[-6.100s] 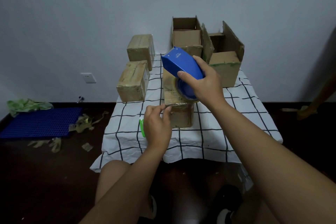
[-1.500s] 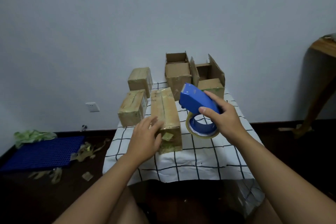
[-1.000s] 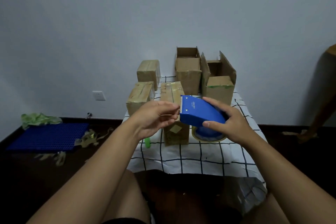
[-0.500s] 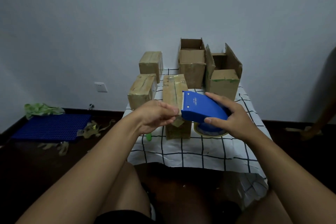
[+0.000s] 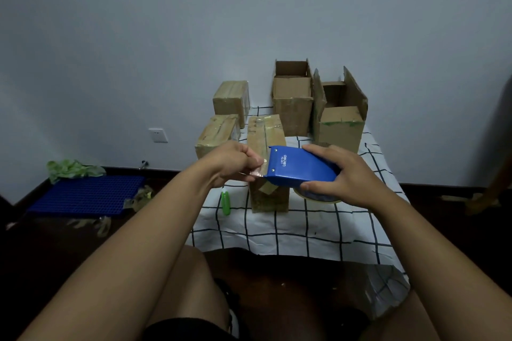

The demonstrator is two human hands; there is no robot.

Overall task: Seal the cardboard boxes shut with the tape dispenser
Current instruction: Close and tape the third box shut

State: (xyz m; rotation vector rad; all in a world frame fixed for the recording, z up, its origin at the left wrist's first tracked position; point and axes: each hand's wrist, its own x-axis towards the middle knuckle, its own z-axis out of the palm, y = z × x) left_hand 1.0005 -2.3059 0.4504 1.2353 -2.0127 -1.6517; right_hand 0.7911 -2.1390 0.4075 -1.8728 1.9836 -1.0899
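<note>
My right hand (image 5: 342,173) grips the blue tape dispenser (image 5: 297,169), held level above the checked tablecloth (image 5: 304,225). At the dispenser's toothed front end my left hand (image 5: 231,163) pinches the clear tape end (image 5: 256,173). Just behind and below both hands lies a long taped cardboard box (image 5: 267,144), lengthwise towards me. Two more taped boxes stand to its left, one near (image 5: 217,134) and one far (image 5: 231,99). Two boxes with raised flaps stand at the back, a middle one (image 5: 292,98) and a right one (image 5: 340,119).
A green utility knife (image 5: 225,202) lies on the cloth left of the long box. On the dark floor to the left are a blue plastic mat (image 5: 86,194), tape scraps (image 5: 138,198) and a green rag (image 5: 73,169). My knees are below the table's front edge.
Over six seconds the dispenser came off the long box and was turned level. My left hand left the box, reached the dispenser's front and now pinches the tape end.
</note>
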